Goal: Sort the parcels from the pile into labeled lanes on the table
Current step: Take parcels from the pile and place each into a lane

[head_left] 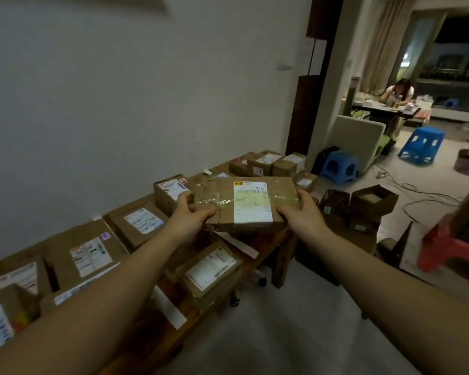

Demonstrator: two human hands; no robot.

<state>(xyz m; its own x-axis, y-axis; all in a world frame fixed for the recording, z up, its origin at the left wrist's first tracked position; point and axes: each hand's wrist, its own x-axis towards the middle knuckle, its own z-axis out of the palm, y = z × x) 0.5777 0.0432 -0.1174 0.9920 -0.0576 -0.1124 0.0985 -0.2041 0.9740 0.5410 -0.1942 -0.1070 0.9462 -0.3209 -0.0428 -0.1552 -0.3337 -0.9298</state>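
Dim room with a plain white wall [119,90] on the left and a long wooden bench [157,336] running along it, pretty much covered in brown cardboard parcels with white shipping labels. Far left there's a labelled box [88,255] lying flat, then another flat one [140,221] just beside it, and a smaller upright one [171,192] behind the left hand. Closer to the bench's front edge sits a taped box [210,270] with its label facing up.

Left hand [191,215] has its grip closed on the left end of a flat parcel [244,204], thumb on top, fingers curled under. That parcel is up in the air over the bench, label up, wrapped in shiny clear tape. Right hand [302,213] grips the right end the same way, thumb pressing the top edge.

Further back on the bench is a cluster of small boxes [266,163]. Right of the bench, on the floor, a pile of boxes [358,209], some open. Blue stools [339,166] and a red one [450,247] stand around, and a person sits at a low table [385,109] way back.
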